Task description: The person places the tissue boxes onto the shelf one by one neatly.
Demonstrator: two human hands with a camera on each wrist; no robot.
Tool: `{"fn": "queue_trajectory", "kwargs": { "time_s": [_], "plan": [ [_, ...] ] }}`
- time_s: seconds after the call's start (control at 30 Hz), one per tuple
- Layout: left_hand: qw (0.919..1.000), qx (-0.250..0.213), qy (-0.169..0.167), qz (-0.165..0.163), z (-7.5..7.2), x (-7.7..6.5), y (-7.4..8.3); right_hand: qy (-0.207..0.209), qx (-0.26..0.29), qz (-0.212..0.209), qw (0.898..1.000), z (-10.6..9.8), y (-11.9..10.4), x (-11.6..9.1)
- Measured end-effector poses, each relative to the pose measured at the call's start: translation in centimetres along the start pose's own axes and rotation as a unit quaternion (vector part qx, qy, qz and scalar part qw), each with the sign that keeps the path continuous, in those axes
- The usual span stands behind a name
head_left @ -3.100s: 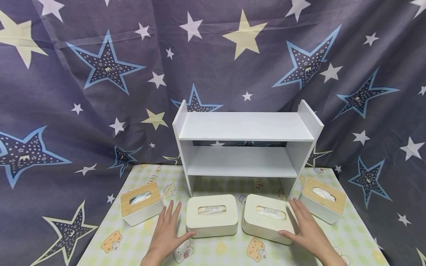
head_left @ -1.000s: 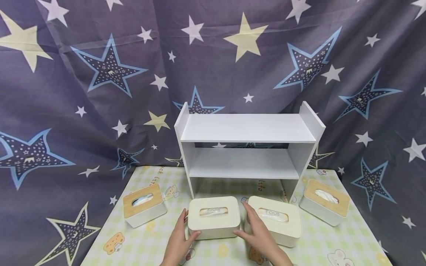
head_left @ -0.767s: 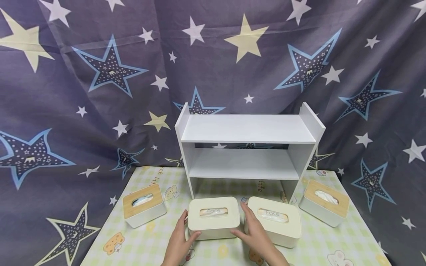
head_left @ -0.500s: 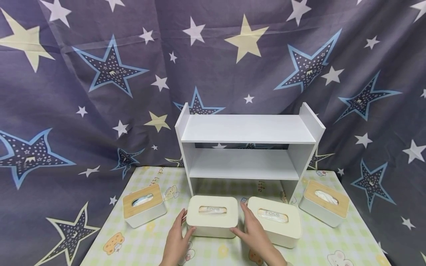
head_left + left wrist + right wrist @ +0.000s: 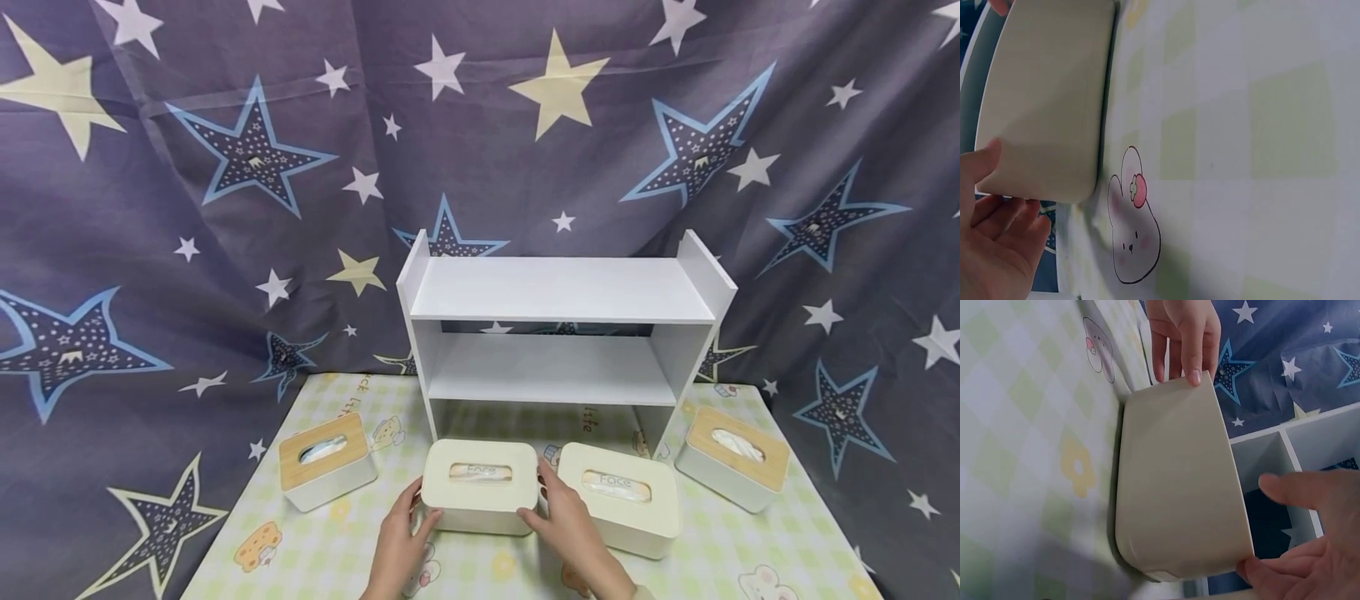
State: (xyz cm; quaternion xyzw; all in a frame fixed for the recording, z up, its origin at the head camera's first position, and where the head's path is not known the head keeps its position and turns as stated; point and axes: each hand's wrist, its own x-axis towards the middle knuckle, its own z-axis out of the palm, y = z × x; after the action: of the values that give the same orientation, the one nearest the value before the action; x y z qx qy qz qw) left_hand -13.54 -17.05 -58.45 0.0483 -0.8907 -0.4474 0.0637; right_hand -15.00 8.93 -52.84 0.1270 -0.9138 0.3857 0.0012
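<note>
A cream tissue box sits on the checked cloth in front of the shelf, its slot showing a packet lettered "Face". My left hand holds its left end, thumb at the front corner and fingers round the side, as the left wrist view shows. At the opposite end is my right hand, its fingertips at the side corner. In the right wrist view the right thumb stands off the lid edge. A second cream tissue box lies slightly turned, just right of my right hand.
Behind the boxes stands a white shelf with two boards. A wood-lidded tissue box is at the left, another wood-lidded tissue box at the right. A star-patterned curtain hangs behind the cloth-covered table.
My right hand has gone from the right cream box to the left cream box's right end. My left hand has come up to its left end. That box has shifted slightly.
</note>
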Motion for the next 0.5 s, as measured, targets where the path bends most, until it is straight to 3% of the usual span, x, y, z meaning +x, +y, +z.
{"fn": "queue_trajectory", "kwargs": {
  "time_s": [0.23,0.5],
  "plan": [
    [0.997,-0.076,0.01,-0.012,0.6,-0.23,0.2,0.044,-0.006,0.023,0.999,0.61,-0.03,0.34],
    [0.9958,-0.078,0.034,-0.033,0.42,-0.52,0.66,0.061,0.037,0.004,0.997,1.04,0.31,0.32]
  ]
}}
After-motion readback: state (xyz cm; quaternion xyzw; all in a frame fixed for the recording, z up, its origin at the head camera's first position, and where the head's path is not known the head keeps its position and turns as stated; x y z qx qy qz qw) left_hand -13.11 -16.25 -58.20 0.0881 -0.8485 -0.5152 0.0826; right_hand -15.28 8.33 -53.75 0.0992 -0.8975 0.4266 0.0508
